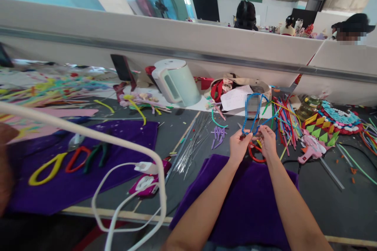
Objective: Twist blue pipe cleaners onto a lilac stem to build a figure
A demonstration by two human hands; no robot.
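Observation:
A blue pipe cleaner [246, 106] is bent into a tall loop, with loose ends reaching out to the right. My left hand [240, 145] pinches its lower end between thumb and fingers. Close beside it, my right hand [267, 141] closes its fingertips on the same blue pipe cleaner. Both hands are above the table, at the far edge of a folded purple cloth [250, 208]. Red-handled scissors [258, 160] lie just beneath my hands, partly hidden by them. Right of my right hand lies a bundle of coloured pipe cleaners [285, 121].
A pink glue gun [310, 150] and a glass jar [309, 106] stand at right. Silver wires [188, 153] and purple pieces [218, 136] lie left of my hands. A pale kettle [178, 82] stands behind. A white cable [147, 149] crosses the left foreground, near pliers [79, 159].

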